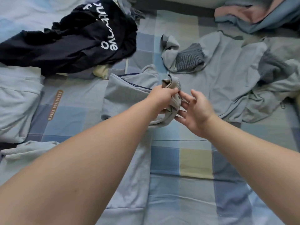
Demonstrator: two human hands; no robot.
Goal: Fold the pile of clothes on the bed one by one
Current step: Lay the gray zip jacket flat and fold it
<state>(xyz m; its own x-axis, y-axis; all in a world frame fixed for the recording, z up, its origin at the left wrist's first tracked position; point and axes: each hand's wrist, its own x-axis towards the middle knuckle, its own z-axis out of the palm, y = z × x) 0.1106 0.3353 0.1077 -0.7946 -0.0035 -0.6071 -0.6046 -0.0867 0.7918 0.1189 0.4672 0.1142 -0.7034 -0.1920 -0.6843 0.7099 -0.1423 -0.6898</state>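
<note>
Fingers (169, 93) of the left hand (161, 95) curl round the ribbed cuff (174, 82) of a grey top (129, 98), holding it bunched just above the checked sheet (194, 161) mid-bed. The right hand (197, 111) is beside it, fingers spread, tips touching the fabric. Both forearms reach forward.

A bed (194, 159) with a sheet of blue and pale yellow squares, a black top (73, 39) with white letters crumpled far left, a light grey top (126, 95) in the middle, a big grey jumper (227, 75) spread out on the right, pink and blue cloth (253, 15) in the far right corner
</note>
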